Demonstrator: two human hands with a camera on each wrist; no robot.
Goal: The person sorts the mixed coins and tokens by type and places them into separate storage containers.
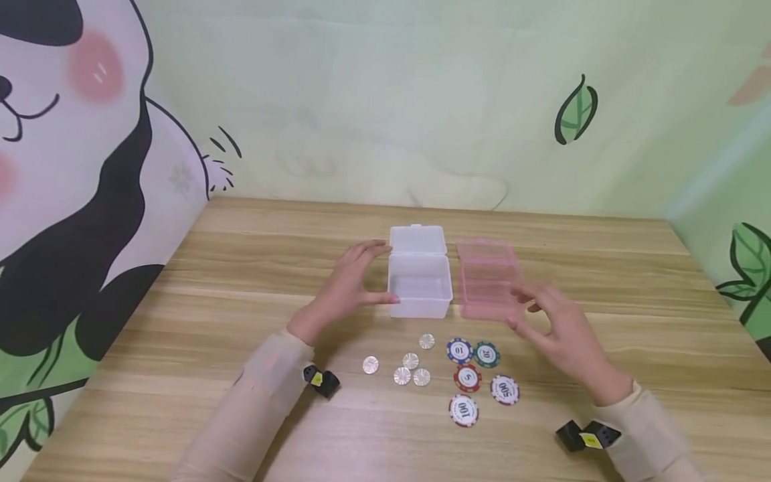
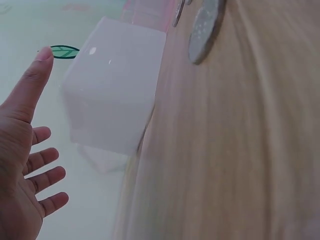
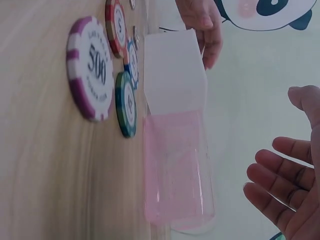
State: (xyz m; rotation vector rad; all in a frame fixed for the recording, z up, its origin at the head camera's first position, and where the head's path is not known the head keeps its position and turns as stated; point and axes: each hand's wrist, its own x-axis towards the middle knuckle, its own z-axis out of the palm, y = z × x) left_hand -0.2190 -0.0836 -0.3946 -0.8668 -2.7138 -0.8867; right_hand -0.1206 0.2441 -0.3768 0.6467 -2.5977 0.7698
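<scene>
An opened white plastic box (image 1: 419,309), its lid tipped back, stands mid-table in the head view. My left hand (image 1: 343,286) is at its left side, fingers and thumb spread and holding nothing; the left wrist view shows a gap to the box. To the right of the white box stands a translucent pink box (image 1: 490,310), also opened. My right hand (image 1: 563,335) hovers by its right side with loosely bent fingers and nothing in them. Several silver coins (image 1: 402,376) and several poker chips (image 1: 467,378), marked 5, 10, 20, 100 and 500, lie in front of the boxes.
All of this stands on a wood-grain table (image 1: 241,415). Behind it hangs a pale green backdrop (image 1: 373,100) with a panda and leaves on it. A small black device (image 1: 322,381) is strapped at each wrist.
</scene>
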